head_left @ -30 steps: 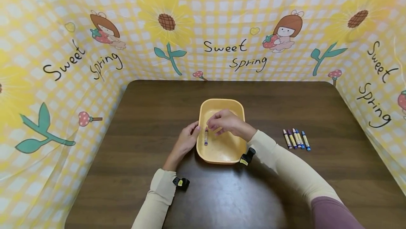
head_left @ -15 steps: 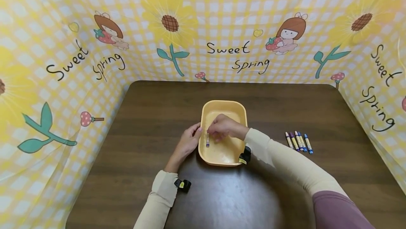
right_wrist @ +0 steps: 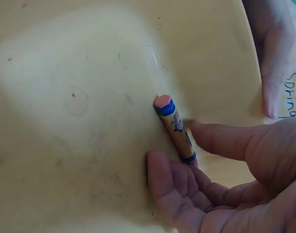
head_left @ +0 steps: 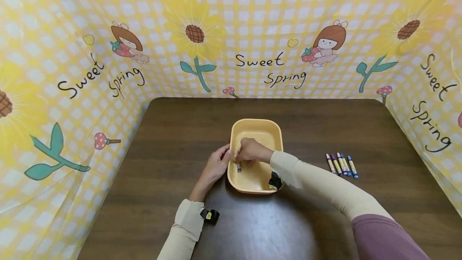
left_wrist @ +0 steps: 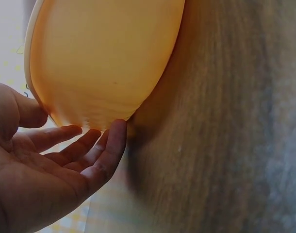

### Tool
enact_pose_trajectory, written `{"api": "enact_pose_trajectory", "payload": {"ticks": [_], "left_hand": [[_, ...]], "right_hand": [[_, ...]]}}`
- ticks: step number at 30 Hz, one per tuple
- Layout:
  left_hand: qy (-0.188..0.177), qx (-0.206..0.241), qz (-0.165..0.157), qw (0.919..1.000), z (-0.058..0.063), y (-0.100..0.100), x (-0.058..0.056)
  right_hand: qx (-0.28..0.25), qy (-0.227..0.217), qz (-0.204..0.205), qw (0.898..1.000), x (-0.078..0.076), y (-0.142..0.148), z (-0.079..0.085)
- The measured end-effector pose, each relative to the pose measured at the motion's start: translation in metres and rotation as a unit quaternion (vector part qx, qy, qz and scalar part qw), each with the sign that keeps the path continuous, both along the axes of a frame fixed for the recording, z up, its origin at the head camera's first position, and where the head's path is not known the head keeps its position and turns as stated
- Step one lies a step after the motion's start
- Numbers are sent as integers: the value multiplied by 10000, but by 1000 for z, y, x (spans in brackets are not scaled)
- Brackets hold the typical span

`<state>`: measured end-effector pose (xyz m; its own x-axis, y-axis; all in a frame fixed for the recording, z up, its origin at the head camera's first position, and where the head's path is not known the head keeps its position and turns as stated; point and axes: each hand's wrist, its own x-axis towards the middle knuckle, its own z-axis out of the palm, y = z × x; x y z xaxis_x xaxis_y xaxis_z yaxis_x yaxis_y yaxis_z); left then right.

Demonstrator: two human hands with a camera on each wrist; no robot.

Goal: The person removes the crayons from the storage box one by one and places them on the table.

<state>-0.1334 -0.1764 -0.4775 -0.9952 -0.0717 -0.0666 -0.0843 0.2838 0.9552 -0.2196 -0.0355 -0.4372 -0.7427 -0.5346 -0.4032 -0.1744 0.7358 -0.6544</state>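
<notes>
A light-orange plastic tray (head_left: 254, 188) stands on the table. My left hand (head_left: 215, 164) rests against its left side, and in the left wrist view several fingertips (left_wrist: 120, 127) touch the outer wall. Inside the tray, near its left wall, lies a pink crayon (right_wrist: 176, 128) with a printed paper wrapper and blue bands. My right hand (head_left: 250, 152) reaches down over the crayon's far end. The right wrist view has the thumb close beside the wrapper and bent fingers around the lower tip, with a gap between index fingertip and crayon. Thumb contact is unclear.
On the table's right side lies a loose row of several crayons (head_left: 341, 164), blue, purple and pale. The dark wooden table (head_left: 173, 132) is walled at the back and sides by a yellow checked cloth (head_left: 260, 23).
My right hand has come down inside the tray and now covers the crayon's far end. Its fingers have drawn in around the crayon. My left hand keeps its place at the tray's side.
</notes>
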Motion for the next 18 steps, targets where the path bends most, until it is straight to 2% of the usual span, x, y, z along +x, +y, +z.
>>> {"api": "enact_pose_trajectory", "payload": {"ticks": [10,14,18], "left_hand": [[252,111,6,9996,-2,1,0],[288,145,-17,9995,-4,2,0],[325,144,-33,9994,-5,2,0]], "right_hand": [[506,442,106,9977,1,-8,-3],[559,365,-7,9978,2,-8,-2],[279,82,-244,9993,4,-4,0]]}}
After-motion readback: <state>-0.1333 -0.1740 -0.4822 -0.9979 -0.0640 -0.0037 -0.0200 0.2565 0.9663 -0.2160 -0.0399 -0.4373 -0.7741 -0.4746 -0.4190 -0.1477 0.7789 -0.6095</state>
